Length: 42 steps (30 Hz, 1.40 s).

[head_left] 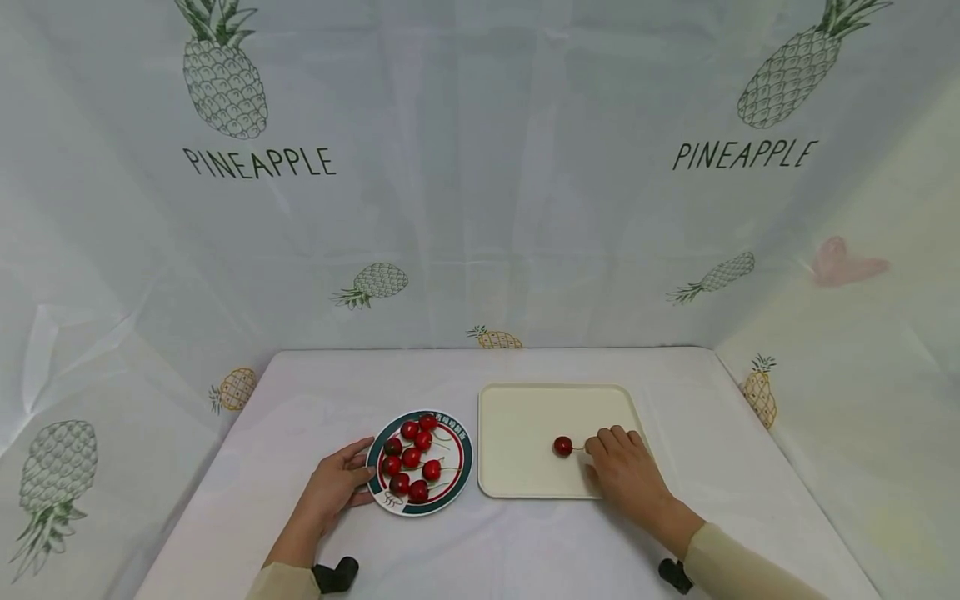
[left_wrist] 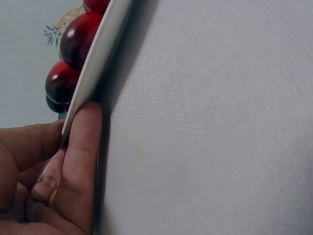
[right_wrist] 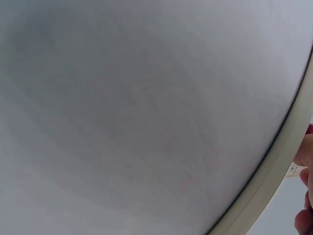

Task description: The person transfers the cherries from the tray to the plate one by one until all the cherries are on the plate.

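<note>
My left hand [head_left: 333, 483] grips the left rim of a round white plate [head_left: 467, 463] with a teal border. The left wrist view shows the thumb above the rim and a finger [left_wrist: 83, 161] beneath it. Several red cherries [head_left: 411, 457] with stems lie on this plate. Over a cream rectangular tray [head_left: 517, 417], my right hand [head_left: 626, 467] pinches the stem of a single cherry [head_left: 562, 447]. That cherry is at the tray's right half; whether it touches the tray I cannot tell. Only part of the right hand [right_wrist: 306, 154] shows past the tray rim in the right wrist view.
Plate and tray stand side by side with a narrow gap, on a table with a white cloth [head_left: 525, 550]. Behind and at both sides hangs a pale curtain [head_left: 487, 167] printed with pineapples. Black wrist mounts [head_left: 337, 575] sit below both hands.
</note>
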Tool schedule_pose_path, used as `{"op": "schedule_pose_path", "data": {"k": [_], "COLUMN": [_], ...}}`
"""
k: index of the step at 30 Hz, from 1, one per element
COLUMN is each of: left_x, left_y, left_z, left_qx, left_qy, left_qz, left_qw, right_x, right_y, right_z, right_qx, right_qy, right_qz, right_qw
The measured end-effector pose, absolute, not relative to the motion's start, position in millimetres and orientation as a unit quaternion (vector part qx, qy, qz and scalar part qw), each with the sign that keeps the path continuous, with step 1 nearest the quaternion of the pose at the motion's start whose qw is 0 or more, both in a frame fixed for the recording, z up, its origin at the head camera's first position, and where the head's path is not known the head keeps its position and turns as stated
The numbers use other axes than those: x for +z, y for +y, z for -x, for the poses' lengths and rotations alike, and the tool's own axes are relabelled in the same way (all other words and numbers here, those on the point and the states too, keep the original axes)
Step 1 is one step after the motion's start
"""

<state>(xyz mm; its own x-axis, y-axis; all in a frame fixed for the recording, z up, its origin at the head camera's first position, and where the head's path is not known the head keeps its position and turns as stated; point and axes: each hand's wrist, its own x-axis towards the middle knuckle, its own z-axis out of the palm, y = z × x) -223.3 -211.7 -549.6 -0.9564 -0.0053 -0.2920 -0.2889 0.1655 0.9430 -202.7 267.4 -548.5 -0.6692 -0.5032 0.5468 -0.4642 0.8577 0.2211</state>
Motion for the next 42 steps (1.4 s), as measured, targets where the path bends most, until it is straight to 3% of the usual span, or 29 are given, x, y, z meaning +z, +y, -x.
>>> {"op": "schedule_pose_path", "data": {"k": [6, 15, 25, 33, 42], "left_x": [-550, -555, -554, -552, -549], "left_y": [-209, -209, -209, -208, -210], "left_z": [222, 222, 221, 220, 219], "left_qx": [0.638, 0.638, 0.638, 0.639, 0.639], "left_qy": [0.757, 0.757, 0.757, 0.756, 0.756], "left_qz": [0.093, 0.093, 0.098, 0.1, 0.101], "left_qw": [0.107, 0.104, 0.099, 0.099, 0.098], "right_x": [-549, -541, -537, -536, -540], "right_y": [274, 276, 275, 279, 288], "right_z": [217, 231, 240, 241, 236], "right_qx": [-0.026, -0.018, -0.006, 0.007, 0.003], "right_qy": [-0.924, -0.937, -0.924, -0.941, -0.934], "right_qz": [-0.261, -0.297, -0.331, -0.291, -0.299], "right_qw": [0.278, 0.183, 0.188, 0.171, 0.195]}}
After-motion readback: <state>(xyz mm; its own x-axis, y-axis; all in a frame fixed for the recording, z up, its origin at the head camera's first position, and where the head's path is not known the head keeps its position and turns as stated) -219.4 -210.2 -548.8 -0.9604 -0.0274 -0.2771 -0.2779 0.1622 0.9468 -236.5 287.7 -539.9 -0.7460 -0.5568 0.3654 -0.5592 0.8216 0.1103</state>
